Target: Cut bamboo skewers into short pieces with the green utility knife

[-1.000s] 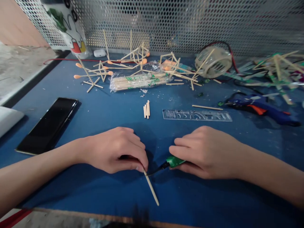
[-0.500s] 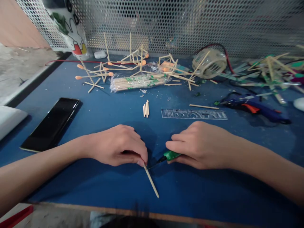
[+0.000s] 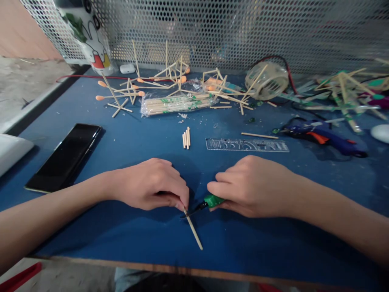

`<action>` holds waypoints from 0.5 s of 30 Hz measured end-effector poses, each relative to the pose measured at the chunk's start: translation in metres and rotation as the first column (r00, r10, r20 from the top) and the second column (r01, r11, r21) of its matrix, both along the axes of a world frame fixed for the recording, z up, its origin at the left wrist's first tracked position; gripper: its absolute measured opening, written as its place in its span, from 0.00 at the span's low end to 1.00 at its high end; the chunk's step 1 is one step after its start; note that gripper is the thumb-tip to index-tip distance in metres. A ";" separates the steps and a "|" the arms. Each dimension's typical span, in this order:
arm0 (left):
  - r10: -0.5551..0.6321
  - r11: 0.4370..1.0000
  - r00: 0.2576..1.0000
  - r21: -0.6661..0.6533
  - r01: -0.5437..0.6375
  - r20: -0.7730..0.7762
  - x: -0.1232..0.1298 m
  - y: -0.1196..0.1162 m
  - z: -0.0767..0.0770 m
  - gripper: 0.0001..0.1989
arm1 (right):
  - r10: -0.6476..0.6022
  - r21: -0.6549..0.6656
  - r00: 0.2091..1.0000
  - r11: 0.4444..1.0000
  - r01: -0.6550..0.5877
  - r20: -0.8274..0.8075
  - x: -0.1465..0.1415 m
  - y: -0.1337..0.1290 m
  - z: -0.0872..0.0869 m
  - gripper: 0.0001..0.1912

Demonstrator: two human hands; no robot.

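Between the thumb and fingers of my left hand [image 3: 158,185] is the upper end of a thin wooden stick [image 3: 195,233], which slants down toward the table's front edge. My right hand [image 3: 252,187] is closed around the green handle of a utility knife [image 3: 212,200]. Its dark blade lies across the stick just below my left fingertips. Beyond my hands, several short cut stick pieces [image 3: 186,138] lie side by side. To their right is a clear plastic ruler [image 3: 247,144], with a loose stick [image 3: 259,135] behind it.
A black phone [image 3: 65,158] lies at left. Along the back are a plastic-wrapped stick bundle [image 3: 179,104], stick structures with orange tips [image 3: 130,92] and a tape roll [image 3: 267,81]. A blue glue gun [image 3: 331,138] lies at right, before a perforated metal panel [image 3: 212,32].
My right hand has slid the knife a little to the left, so the blade now reaches across the stick. My left hand keeps its pinch on the stick.
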State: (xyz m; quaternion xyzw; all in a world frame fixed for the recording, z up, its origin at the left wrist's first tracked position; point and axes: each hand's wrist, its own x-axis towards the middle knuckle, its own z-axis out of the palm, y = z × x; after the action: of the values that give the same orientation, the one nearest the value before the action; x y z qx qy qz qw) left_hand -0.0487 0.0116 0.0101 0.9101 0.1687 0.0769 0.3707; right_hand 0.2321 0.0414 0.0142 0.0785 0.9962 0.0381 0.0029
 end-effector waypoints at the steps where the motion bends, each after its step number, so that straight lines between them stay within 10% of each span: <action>1: 0.000 1.000 1.000 -0.005 0.000 -0.001 0.000 0.000 0.000 0.07 | -0.003 0.012 1.000 1.000 0.003 -0.009 0.000 -0.001 0.000 0.18; 15: 0.006 1.000 1.000 -0.005 -0.006 -0.007 0.001 0.000 0.000 0.07 | 0.007 0.026 1.000 1.000 -0.007 -0.007 0.000 -0.002 -0.001 0.19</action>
State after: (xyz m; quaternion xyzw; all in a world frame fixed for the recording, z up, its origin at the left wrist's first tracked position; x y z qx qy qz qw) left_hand -0.0479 0.0112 0.0099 0.9089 0.1731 0.0744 0.3720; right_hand 0.2324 0.0397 0.0136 0.0753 0.9959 0.0506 -0.0019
